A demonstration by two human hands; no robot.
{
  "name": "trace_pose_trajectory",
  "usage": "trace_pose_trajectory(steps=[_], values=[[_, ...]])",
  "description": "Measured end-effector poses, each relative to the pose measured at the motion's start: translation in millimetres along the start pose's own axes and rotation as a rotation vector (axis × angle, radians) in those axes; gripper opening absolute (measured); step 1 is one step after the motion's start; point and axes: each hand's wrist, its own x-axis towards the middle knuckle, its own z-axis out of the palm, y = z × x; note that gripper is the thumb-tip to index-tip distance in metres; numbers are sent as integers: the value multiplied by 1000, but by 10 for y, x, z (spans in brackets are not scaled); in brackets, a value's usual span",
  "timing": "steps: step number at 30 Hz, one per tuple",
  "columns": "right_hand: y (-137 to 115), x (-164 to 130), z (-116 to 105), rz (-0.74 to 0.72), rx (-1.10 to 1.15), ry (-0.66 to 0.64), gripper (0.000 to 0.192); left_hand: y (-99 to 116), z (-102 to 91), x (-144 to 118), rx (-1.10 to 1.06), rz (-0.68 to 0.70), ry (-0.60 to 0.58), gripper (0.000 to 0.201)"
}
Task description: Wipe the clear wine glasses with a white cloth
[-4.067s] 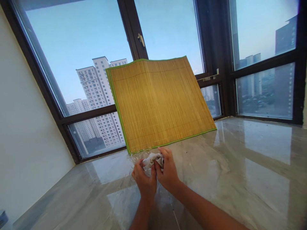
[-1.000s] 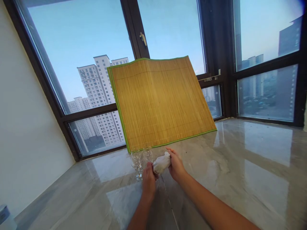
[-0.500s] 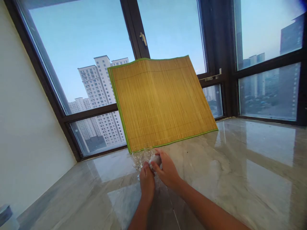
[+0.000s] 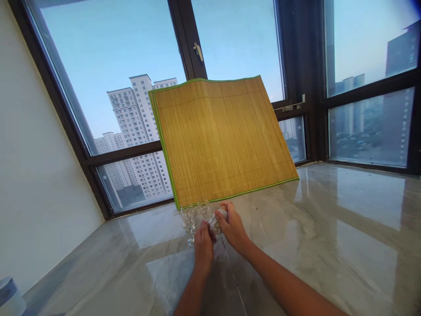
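Observation:
My right hand (image 4: 234, 230) is closed around a bunched white cloth (image 4: 217, 220), its fingers curled over the top. My left hand (image 4: 204, 245) sits just left of the cloth, closed on what looks like a clear glass, mostly hidden between the hands. Behind and left of my left hand, a clear stemmed glass (image 4: 187, 219) stands upright on the stone surface. Another clear glass (image 4: 204, 210) stands beside it, its lower part hidden by my hands.
A folded bamboo mat (image 4: 223, 140) with green edging leans against the windows just behind the glasses. The glossy marble-look ledge (image 4: 296, 245) reflects light. A white container (image 4: 9, 298) stands at the lower left, near the white wall (image 4: 39, 175).
My right hand and the cloth have shifted slightly right, away from the standing glasses, which show more clearly. My left hand has moved a little right as well.

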Motion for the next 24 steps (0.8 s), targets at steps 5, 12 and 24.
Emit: trace_pose_trajectory(steps=[5,12,24], values=[[5,42,-10,47,40,131,25,16,11,-5,-16,-9,-61,55],[123,187,-155,34,-90,389,31,140,-48,41,-173,-94,4,71],[88,-111,140,-3,14,-96,49,158,-17,50,-547,-39,-82,69]])
